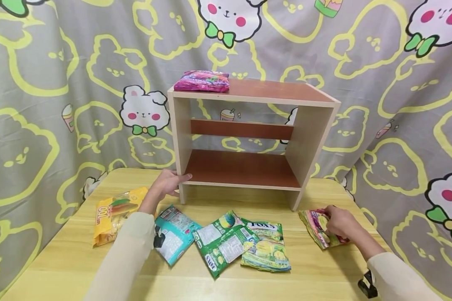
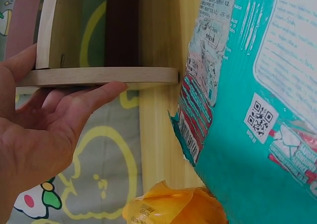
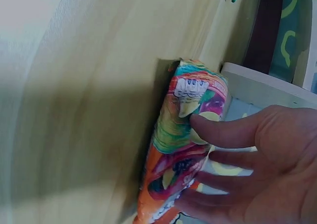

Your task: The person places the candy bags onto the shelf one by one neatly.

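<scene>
My left hand [image 1: 168, 182] grips the left side panel of a small two-tier shelf [image 1: 245, 169]. In the left wrist view, the thumb lies on one face of the panel [image 2: 99, 76] and the fingers lie along the other. At the right of the table, my right hand [image 1: 340, 221] pinches a colourful candy bag [image 1: 316, 229]. The right wrist view shows the thumb on the printed face of this candy bag [image 3: 185, 135], with the fingers at its far side. On the left end of the shelf's top lies a purple-pink candy bag [image 1: 202, 81].
Across the table [image 1: 190, 282] in front of the shelf lie a yellow bag [image 1: 114, 215], a teal bag [image 1: 175, 234], a green bag [image 1: 224, 242] showing its back and a green Fox's bag [image 1: 266, 246]. A patterned grey curtain [image 1: 98, 83] hangs behind. Under the right sleeve sits a small black object [image 1: 367, 285].
</scene>
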A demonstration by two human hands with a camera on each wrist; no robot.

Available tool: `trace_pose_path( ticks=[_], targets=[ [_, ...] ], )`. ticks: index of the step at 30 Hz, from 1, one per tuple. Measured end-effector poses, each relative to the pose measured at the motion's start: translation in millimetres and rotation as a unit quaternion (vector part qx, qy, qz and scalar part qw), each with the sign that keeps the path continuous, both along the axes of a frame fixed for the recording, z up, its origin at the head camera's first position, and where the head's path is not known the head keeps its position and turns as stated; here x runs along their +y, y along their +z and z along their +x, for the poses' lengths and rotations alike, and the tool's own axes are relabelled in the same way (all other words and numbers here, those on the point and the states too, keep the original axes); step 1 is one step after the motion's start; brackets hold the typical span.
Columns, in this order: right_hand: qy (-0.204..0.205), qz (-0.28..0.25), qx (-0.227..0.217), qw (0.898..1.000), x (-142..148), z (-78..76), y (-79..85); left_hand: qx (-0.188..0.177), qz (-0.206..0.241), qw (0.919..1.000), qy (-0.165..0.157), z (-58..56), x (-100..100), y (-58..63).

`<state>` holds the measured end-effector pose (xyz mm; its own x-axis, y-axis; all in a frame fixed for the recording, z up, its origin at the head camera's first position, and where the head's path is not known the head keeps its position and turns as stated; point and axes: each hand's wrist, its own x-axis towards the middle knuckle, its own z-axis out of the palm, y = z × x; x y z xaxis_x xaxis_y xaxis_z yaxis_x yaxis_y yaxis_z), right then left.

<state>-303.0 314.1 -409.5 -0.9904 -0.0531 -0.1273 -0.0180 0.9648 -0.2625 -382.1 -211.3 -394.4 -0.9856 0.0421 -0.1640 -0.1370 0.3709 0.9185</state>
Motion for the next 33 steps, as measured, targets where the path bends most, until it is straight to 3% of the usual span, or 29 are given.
trace_pose_path(
  ticks=[4, 7, 11, 15, 24, 29, 33],
  targets=[
    [-0.009, 0.044, -0.007, 0.999, 0.1, 0.7, 4.7, -0.001, -0.003, 1.0000, 0.001, -0.2, -0.5, -0.1],
    [0.007, 0.085, -0.022, 0.996, -0.2, -0.7, 5.6, -0.001, -0.008, 1.0000, 0.004, 0.2, -1.1, -0.2],
    [0.018, 0.108, -0.047, 0.993, -1.5, -5.1, 0.9, 0.000, -0.008, 1.0000, 0.003, 0.7, -0.5, 0.6],
    [0.015, 0.120, -0.045, 0.992, -1.8, -9.9, -7.0, 0.000, -0.007, 1.0000, 0.003, 0.1, 0.4, 0.6],
    [0.030, 0.098, -0.022, 0.994, -2.1, -3.0, -5.1, 0.001, -0.009, 1.0000, 0.002, -2.1, -0.9, -1.0],
    [0.015, 0.066, -0.011, 0.998, 1.8, -1.6, -4.6, -0.001, -0.013, 0.9999, 0.002, -2.4, -1.3, -1.6],
    [-0.001, 0.045, -0.038, 0.998, 4.2, -4.5, -2.4, 0.000, -0.018, 0.9998, 0.004, -1.1, -0.8, -1.1]
  ],
)
